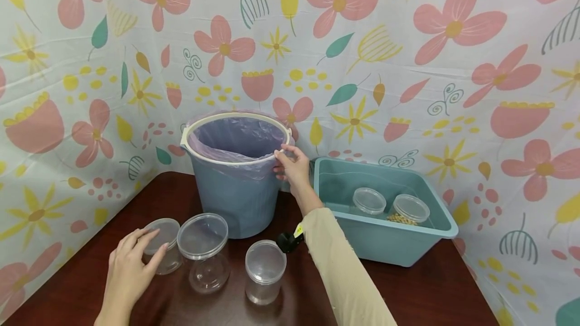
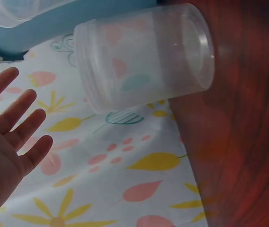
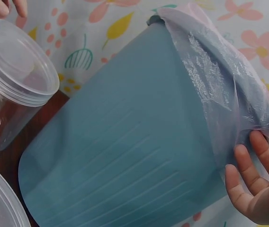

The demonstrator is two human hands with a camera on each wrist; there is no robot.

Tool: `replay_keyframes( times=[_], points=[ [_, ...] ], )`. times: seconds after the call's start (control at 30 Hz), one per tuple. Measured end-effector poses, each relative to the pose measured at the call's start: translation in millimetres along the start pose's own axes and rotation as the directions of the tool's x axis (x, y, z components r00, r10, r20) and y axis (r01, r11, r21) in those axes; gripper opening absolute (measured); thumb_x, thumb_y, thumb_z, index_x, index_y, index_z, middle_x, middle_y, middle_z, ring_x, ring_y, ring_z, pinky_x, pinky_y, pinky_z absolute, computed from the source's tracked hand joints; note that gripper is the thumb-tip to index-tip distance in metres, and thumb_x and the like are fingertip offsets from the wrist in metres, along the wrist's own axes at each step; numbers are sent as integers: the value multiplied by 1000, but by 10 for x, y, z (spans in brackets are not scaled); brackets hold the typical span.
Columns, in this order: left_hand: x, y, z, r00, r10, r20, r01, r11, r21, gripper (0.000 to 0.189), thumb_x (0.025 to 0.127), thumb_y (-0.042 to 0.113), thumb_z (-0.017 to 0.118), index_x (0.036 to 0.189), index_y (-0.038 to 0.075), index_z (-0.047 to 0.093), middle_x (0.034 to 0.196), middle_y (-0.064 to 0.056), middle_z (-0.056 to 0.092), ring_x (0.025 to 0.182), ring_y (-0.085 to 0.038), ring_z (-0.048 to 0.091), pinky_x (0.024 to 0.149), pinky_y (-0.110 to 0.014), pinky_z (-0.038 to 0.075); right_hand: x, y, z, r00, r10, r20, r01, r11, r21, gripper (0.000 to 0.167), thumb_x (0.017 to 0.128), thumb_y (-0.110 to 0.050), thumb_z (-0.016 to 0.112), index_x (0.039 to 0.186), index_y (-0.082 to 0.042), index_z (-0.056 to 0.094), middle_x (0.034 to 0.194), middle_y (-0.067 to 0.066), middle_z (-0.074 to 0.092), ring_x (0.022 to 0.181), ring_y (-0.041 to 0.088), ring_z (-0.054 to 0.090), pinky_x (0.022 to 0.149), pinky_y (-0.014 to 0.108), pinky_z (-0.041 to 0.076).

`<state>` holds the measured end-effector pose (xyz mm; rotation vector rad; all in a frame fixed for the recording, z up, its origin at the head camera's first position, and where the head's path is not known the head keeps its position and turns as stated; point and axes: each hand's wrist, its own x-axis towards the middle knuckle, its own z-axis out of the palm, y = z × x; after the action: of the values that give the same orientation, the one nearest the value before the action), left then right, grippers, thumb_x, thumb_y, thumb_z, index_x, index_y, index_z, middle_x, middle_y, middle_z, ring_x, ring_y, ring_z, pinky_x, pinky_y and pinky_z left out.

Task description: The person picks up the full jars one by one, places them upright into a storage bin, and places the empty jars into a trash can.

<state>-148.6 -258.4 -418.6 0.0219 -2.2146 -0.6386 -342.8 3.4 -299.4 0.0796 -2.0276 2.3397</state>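
My left hand [image 1: 129, 265] hovers with spread, relaxed fingers beside a clear lidded jar [image 1: 165, 245]. The left wrist view shows a gap between this hand and the jar [image 2: 144, 59]. My right hand [image 1: 294, 170] touches the right front rim of a blue bucket [image 1: 235, 200], its fingers loosely bent. A thin, pale purple plastic liner [image 3: 215, 80] folds over the bucket's rim, and the right fingertips [image 3: 242, 153] rest against it. Two more clear lidded jars, a wide one [image 1: 202, 245] and a smaller one [image 1: 265, 273], stand upright before the bucket.
A teal rectangular tub [image 1: 385, 238] stands to the right of the bucket. Inside it are two clear-lidded containers, one [image 1: 369, 200] beside another [image 1: 411, 208] with small tan pieces near it. Floral cloth [image 1: 290, 49] hangs behind the dark wooden table [image 1: 226, 311].
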Motion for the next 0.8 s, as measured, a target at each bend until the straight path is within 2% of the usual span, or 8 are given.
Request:
replay_keyframes(
  times=[0.23, 0.5, 0.67, 0.8],
  points=[
    [-25, -127, 78, 995, -58, 82, 56, 998, 24, 35, 76, 17, 70, 105, -2, 62, 112, -24, 50, 104, -44, 41, 76, -61, 27, 3, 3, -2, 1000, -15, 3, 15, 1000, -6, 27, 82, -16, 65, 109, -13, 60, 62, 2, 59, 53, 17, 56, 51, 31, 47],
    [-31, -282, 157, 980, -115, 162, 106, 992, 68, 44, 79, 22, 67, 113, -3, 54, 118, -29, 40, 102, -49, 37, 74, -64, 26, -4, 20, -3, 1000, -20, 3, 20, 1000, -8, 28, 82, -16, 65, 109, -12, 60, 61, 2, 59, 52, 16, 56, 51, 32, 47],
    [15, -367, 171, 952, -202, 228, 187, 978, 87, 51, 82, 29, 65, 119, -2, 48, 122, -33, 33, 104, -53, 34, 75, -64, 25, -6, 24, -1, 1000, -22, 6, 22, 1000, 0, 28, 83, -16, 65, 110, -13, 60, 60, 1, 59, 51, 15, 56, 50, 30, 46],
    [38, -389, 175, 930, -248, 271, 232, 969, 89, 57, 82, 33, 64, 120, -5, 46, 124, -36, 30, 106, -55, 32, 75, -65, 25, -17, 17, 2, 1000, -23, 8, 23, 1000, 4, 27, 83, -15, 64, 110, -12, 60, 60, 2, 59, 51, 15, 56, 49, 29, 46]
  ],
)
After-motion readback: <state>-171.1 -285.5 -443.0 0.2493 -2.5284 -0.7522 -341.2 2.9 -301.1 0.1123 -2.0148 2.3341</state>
